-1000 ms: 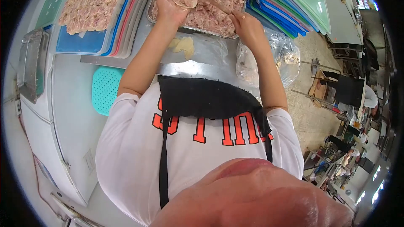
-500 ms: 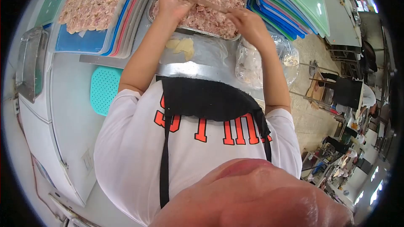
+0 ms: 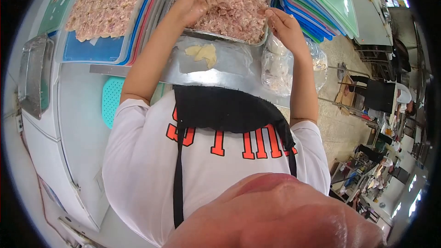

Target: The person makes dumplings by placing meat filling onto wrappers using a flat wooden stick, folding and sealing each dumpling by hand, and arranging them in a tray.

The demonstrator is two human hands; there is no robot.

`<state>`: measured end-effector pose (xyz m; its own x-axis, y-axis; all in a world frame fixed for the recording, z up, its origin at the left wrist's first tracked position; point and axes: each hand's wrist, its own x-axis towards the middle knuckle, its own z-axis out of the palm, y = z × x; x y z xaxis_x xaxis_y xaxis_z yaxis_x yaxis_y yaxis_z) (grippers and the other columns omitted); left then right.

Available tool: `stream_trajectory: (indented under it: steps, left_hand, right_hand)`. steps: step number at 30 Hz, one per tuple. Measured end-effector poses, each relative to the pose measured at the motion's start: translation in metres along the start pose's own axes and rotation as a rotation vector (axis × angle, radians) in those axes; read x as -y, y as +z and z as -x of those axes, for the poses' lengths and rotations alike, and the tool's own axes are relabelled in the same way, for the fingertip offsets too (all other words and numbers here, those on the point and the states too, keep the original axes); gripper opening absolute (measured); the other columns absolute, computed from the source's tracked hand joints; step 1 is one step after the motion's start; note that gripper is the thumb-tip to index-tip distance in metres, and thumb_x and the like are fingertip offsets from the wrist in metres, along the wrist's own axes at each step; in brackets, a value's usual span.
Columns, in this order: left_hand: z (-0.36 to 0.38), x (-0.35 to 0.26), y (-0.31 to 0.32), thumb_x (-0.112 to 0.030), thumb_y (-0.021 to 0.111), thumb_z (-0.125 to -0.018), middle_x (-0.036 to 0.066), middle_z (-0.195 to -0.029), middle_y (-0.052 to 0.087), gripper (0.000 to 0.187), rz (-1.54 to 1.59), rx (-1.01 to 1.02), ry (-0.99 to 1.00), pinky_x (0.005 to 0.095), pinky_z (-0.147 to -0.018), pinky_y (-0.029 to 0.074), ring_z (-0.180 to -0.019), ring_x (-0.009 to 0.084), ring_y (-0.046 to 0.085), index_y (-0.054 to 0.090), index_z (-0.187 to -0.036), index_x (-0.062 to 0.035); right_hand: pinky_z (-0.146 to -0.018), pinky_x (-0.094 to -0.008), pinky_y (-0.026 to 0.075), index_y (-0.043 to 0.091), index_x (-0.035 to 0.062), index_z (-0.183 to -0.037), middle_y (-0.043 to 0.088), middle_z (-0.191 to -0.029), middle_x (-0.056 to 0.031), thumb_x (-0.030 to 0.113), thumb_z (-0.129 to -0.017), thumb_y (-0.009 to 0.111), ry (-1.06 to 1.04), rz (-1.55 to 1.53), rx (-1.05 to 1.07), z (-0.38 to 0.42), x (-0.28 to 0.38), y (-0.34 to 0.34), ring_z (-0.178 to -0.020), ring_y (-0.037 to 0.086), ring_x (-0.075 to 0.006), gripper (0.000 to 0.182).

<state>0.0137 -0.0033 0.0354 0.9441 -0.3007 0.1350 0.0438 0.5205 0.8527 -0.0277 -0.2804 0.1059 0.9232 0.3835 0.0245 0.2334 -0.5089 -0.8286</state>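
Meat (image 3: 234, 18) in tray (image 3: 225, 38) at 12 o'clock. Left hand (image 3: 195, 7) over it, grip curled, contents unclear. Right hand (image 3: 285, 26) at 1 o'clock, grip pinched on stick (image 3: 261, 12), now drawn away from left hand.

1. Minced meat (image 3: 229, 14) fills the pan (image 3: 220, 39) on the table (image 3: 216, 78).
2. Left: stacked trays (image 3: 89, 53), food pieces (image 3: 108, 7) on top.
3. Right: stacked sheets (image 3: 337, 7).
4. Before the pan: dough scraps (image 3: 205, 54); right of them, a bag (image 3: 277, 71).
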Motion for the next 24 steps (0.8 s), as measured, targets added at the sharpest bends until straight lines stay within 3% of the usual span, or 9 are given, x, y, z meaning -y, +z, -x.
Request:
stream_trajectory:
  steps: [2, 3, 5, 9, 14, 18, 20, 22, 24]
  left_hand:
    - [0.005, -0.008, 0.008, -0.005, 0.061, -0.082, 0.011, -0.109, 0.060, 0.046, 0.659, -0.037, -0.165, 0.0399, -0.090, 0.052, -0.097, 0.0230, 0.062, 0.051, -0.127, -0.0033]
    - [0.002, -0.003, 0.006, -0.005, 0.061, -0.082, 0.011, -0.109, 0.060, 0.046, 0.658, -0.036, -0.163, 0.0399, -0.090, 0.052, -0.097, 0.0230, 0.062, 0.051, -0.127, -0.0033]
    - [-0.004, 0.014, -0.001, -0.036, 0.050, -0.093, 0.021, -0.120, 0.057, 0.055, 0.690, 0.029, -0.070, 0.0577, -0.101, 0.040, -0.111, 0.0355, 0.056, 0.044, -0.132, 0.0022]
    - [0.000, -0.004, 0.037, -0.039, 0.051, -0.093, 0.021, -0.115, 0.059, 0.054, 0.609, -0.241, -0.066, 0.0559, -0.097, 0.043, -0.108, 0.0355, 0.057, 0.049, -0.126, 0.0029]
    - [-0.018, 0.039, -0.026, -0.038, 0.051, -0.093, 0.015, -0.108, 0.061, 0.043, 0.554, -0.258, -0.060, 0.0522, -0.090, 0.046, -0.105, 0.0347, 0.057, 0.058, -0.110, 0.0003]
    - [-0.020, 0.021, 0.025, -0.035, 0.049, -0.092, 0.016, -0.108, 0.061, 0.042, 0.637, -0.507, 0.079, 0.0501, -0.091, 0.046, -0.106, 0.0346, 0.056, 0.056, -0.113, 0.0005]
    - [-0.012, 0.016, 0.019, -0.022, 0.052, -0.090, 0.017, -0.111, 0.061, 0.037, 0.718, -0.412, 0.105, 0.0468, -0.093, 0.047, -0.110, 0.0345, 0.055, 0.052, -0.119, 0.0005]
    - [-0.018, 0.018, 0.001, -0.015, 0.052, -0.088, 0.017, -0.112, 0.061, 0.036, 0.662, -0.395, 0.033, 0.0455, -0.095, 0.047, -0.112, 0.0348, 0.055, 0.051, -0.122, -0.0009]
    - [-0.020, 0.022, 0.003, -0.008, 0.053, -0.087, 0.017, -0.114, 0.061, 0.038, 0.610, -0.376, -0.046, 0.0441, -0.096, 0.046, -0.114, 0.0352, 0.055, 0.049, -0.125, -0.0023]
  right_hand:
    - [-0.052, -0.0216, 0.034, 0.067, 0.0043, -0.109, 0.044, -0.063, 0.0036, 0.031, -0.098, 0.052, 0.016, 0.021, -0.030, -0.001, -0.011, 0.006, -0.057, 0.041, -0.0051, 0.032]
    - [-0.056, -0.0236, 0.038, 0.067, 0.0038, -0.109, 0.048, -0.066, 0.0010, 0.030, -0.098, 0.053, -0.031, 0.094, -0.033, 0.000, -0.012, 0.013, -0.060, 0.044, -0.0074, 0.032]
    - [-0.068, -0.0312, 0.047, 0.065, 0.0027, -0.111, 0.063, -0.078, -0.0109, 0.029, -0.096, 0.056, -0.100, 0.259, -0.030, 0.003, -0.011, 0.027, -0.071, 0.059, -0.0195, 0.032]
    - [-0.073, -0.0382, 0.051, 0.065, 0.0039, -0.109, 0.067, -0.093, -0.0176, 0.026, -0.093, 0.058, -0.306, 0.508, -0.060, -0.003, -0.026, 0.038, -0.085, 0.064, -0.0343, 0.028]
    - [-0.062, -0.0430, 0.050, 0.066, 0.0088, -0.100, 0.065, -0.084, -0.0139, 0.024, -0.091, 0.059, -0.338, 0.774, -0.206, 0.008, 0.011, 0.026, -0.076, 0.064, -0.0343, 0.019]
    - [-0.065, -0.0450, 0.051, 0.063, 0.0064, -0.104, 0.064, -0.086, -0.0157, 0.024, -0.092, 0.055, -0.328, 0.741, -0.098, -0.004, -0.016, 0.034, -0.079, 0.064, -0.0343, 0.022]
    - [-0.069, -0.0422, 0.050, 0.066, 0.0041, -0.104, 0.066, -0.088, -0.0193, 0.024, -0.094, 0.053, -0.368, 0.295, -0.094, -0.008, -0.022, 0.017, -0.081, 0.064, -0.0353, 0.026]
    - [-0.069, -0.0366, 0.048, 0.067, 0.0026, -0.104, 0.066, -0.084, -0.0171, 0.027, -0.097, 0.050, -0.238, 0.173, -0.144, -0.008, -0.029, 0.002, -0.075, 0.064, -0.0280, 0.030]
    - [-0.047, -0.0229, 0.034, 0.067, 0.0043, -0.102, 0.049, -0.061, 0.0011, 0.030, -0.100, 0.048, -0.012, -0.071, -0.065, -0.009, -0.050, -0.007, -0.051, 0.045, -0.0070, 0.032]
